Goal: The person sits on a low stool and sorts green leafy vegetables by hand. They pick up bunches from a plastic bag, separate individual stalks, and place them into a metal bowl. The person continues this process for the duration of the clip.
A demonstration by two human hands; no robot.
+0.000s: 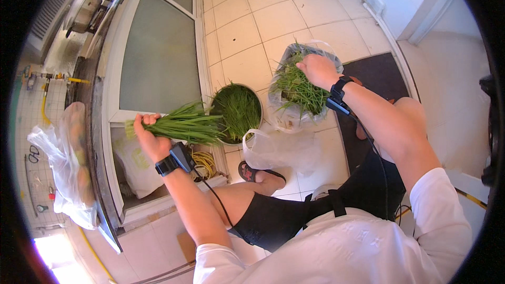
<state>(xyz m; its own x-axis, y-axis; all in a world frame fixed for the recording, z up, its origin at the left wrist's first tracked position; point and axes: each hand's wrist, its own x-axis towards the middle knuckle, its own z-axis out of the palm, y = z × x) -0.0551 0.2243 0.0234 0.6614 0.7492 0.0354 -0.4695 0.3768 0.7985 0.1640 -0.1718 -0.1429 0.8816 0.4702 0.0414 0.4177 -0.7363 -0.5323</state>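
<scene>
My left hand (152, 138) grips a thick bunch of green Chinese chives (185, 124) near its pale stem ends. The leaf tips point right and overhang a round metal pot (262, 112) on the floor, which holds more chives (240, 114). My right hand (318, 70) is over a plastic bag (334, 60) heaped with loose, tangled green blades (302, 90). Its fingers are curled at the top of the heap, and whether they pinch any blades is hidden. An empty-looking white plastic bag (276, 150) lies on the tiles in front of the pot.
A frosted-glass cabinet door (161, 51) stands at the left, below a counter bearing a bagged bundle (77, 157). A white sack (138, 165) and coiled yellow hose (203, 163) sit in the open lower compartment. A dark mat (375, 75) lies right. Cables run from both wrist devices.
</scene>
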